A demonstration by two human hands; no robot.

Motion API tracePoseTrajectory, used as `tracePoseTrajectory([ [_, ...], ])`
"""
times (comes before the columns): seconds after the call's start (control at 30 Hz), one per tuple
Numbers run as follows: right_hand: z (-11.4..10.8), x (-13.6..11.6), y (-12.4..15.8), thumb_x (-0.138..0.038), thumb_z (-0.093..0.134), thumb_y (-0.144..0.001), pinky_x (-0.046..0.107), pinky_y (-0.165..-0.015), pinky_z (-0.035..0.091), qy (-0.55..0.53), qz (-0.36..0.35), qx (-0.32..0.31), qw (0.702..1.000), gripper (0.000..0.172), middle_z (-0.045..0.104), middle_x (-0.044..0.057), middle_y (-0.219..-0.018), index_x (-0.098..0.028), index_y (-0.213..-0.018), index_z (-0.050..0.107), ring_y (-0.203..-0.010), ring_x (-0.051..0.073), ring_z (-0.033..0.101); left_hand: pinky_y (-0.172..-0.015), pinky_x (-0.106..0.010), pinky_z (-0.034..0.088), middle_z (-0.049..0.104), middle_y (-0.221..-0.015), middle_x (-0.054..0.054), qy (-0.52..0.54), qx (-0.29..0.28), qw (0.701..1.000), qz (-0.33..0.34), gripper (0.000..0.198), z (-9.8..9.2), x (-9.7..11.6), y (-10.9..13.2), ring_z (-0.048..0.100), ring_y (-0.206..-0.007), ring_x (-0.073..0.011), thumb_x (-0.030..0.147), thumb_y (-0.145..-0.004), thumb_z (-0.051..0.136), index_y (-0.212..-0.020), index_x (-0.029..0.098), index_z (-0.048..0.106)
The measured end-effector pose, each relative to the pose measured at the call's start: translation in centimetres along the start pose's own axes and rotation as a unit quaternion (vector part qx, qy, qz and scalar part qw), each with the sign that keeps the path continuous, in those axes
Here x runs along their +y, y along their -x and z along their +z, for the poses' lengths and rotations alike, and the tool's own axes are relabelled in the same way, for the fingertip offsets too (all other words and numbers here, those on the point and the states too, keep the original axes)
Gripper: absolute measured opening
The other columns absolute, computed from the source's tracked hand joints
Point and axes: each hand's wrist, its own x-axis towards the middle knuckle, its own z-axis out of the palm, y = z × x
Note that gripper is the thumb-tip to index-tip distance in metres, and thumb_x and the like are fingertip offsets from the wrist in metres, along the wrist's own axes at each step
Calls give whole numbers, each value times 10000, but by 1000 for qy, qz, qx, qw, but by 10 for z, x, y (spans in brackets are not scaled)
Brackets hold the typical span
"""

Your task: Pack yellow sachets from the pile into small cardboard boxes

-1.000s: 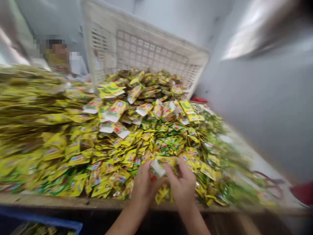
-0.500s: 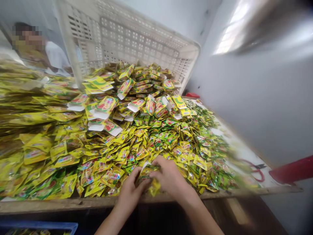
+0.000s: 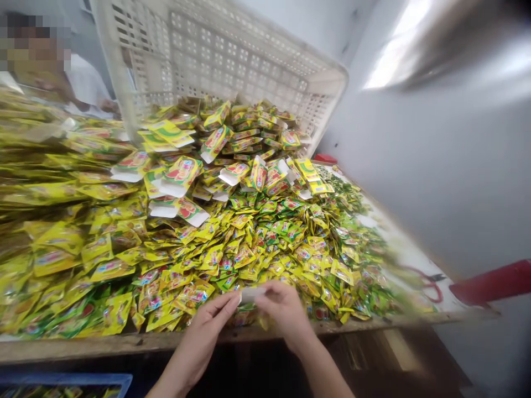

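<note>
Close to the table's front edge, a small cardboard box [image 3: 250, 295] is held between both hands, its white flap toward me. My left hand [image 3: 209, 319] pinches its left end with thumb and fingertips. Fingers of my right hand [image 3: 284, 310] are curled at the right end and slightly blurred. A smear of yellow shows under the right fingers; I cannot tell what it is. Beyond the hands spreads a heap of small yellow and green packets [image 3: 244, 257]. Behind them lie printed yellow boxes [image 3: 180, 174] with white flaps standing open.
A white plastic crate [image 3: 232, 52] lies tipped toward me, boxes spilling out. Larger yellow packets [image 3: 58, 246] are piled at left. Red-handled scissors [image 3: 433, 284] and a red cylindrical object [image 3: 493, 283] are at right. A blue crate [image 3: 120, 381] sits below the edge. Another person [image 3: 85, 83] is at far left.
The box has turned in my hands, so its white flap now lies level across the fingertips. My left hand has shifted slightly left and its fingers have closed to a pinch.
</note>
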Motion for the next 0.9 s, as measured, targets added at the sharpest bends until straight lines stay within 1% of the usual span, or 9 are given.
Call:
tracePoseTrajectory([
  [0.1, 11, 8, -3, -298, 748, -720, 160, -351, 305, -21, 33, -40, 998, 199, 525, -59, -533, -176, -867, 694, -383, 53, 378, -854, -312, 499, 759, -914, -31, -61, -27, 998, -8, 263, -6, 14, -4, 667, -907, -227, 297, -802, 661, -1035, 212, 747],
  [0.17, 15, 5, -8, -294, 765, -702, 159, -355, 336, -25, 13, -44, 999, 223, 544, -46, -579, -180, -891, 736, -400, 51, 410, -809, -313, 519, 766, -868, -26, -115, -2, 993, 22, 256, -9, 20, -8, 685, -842, -226, 281, -765, 683, -999, 212, 760],
  [0.3, 16, -4, -18, -383, 763, -722, 216, -443, 482, -23, -39, -18, 999, 236, 620, 11, -752, -182, -843, 788, -470, 77, 533, -946, -357, 507, 770, -1039, -47, -139, 65, 986, 67, 287, -16, 15, -15, 684, -1012, -264, 387, -738, 722, -978, 238, 773],
  [0.43, 14, -2, -24, -364, 827, -645, 210, -437, 478, -16, -33, -16, 999, 253, 638, -3, -639, -180, -812, 779, -444, 93, 552, -947, -355, 524, 758, -1080, -42, -146, 83, 981, 95, 302, -17, 3, -15, 686, -1024, -254, 429, -773, 700, -1018, 261, 759],
  [0.53, 15, 2, -24, -360, 836, -626, 217, -422, 483, 0, -43, -5, 999, 226, 630, -10, -617, -189, -759, 772, -429, 99, 554, -912, -339, 545, 751, -1087, -33, -174, 90, 972, 132, 291, -14, 1, -15, 687, -1015, -247, 404, -790, 696, -1048, 277, 743],
  [0.6, 14, 3, -23, -355, 837, -631, 235, -432, 508, 16, -70, -2, 997, 196, 637, 2, -681, -198, -730, 774, -451, 109, 576, -900, -339, 547, 760, -1032, -27, -217, 80, 956, 183, 212, -14, 2, -15, 692, -984, -243, 363, -799, 698, -986, 285, 758],
  [0.7, 11, 3, -20, -325, 846, -645, 265, -497, 551, 52, -137, -6, 989, 165, 662, 28, -771, -221, -756, 783, -578, 154, 636, -871, -344, 555, 768, -946, -28, -260, 55, 926, 268, 124, -16, 1, -16, 702, -932, -236, 290, -823, 681, -907, 292, 772],
  [0.83, 4, 5, -12, -253, 787, -754, 300, -734, 555, 142, -253, -2, 957, 84, 702, 48, -825, -234, -835, 779, -792, 184, 663, -868, -344, 566, 757, -1037, -34, -272, 27, 906, 323, 221, -19, -8, -14, 698, -986, -239, 215, -809, 699, -999, 313, 752],
  [0.9, 3, 10, -5, -212, 713, -827, 304, -799, 537, 179, -294, -3, 939, 109, 697, 64, -916, -232, -922, 764, -867, 184, 658, -878, -339, 567, 742, -1086, -31, -268, 11, 904, 333, 257, -21, -14, -12, 692, -1012, -232, 173, -812, 690, -1017, 318, 740],
])
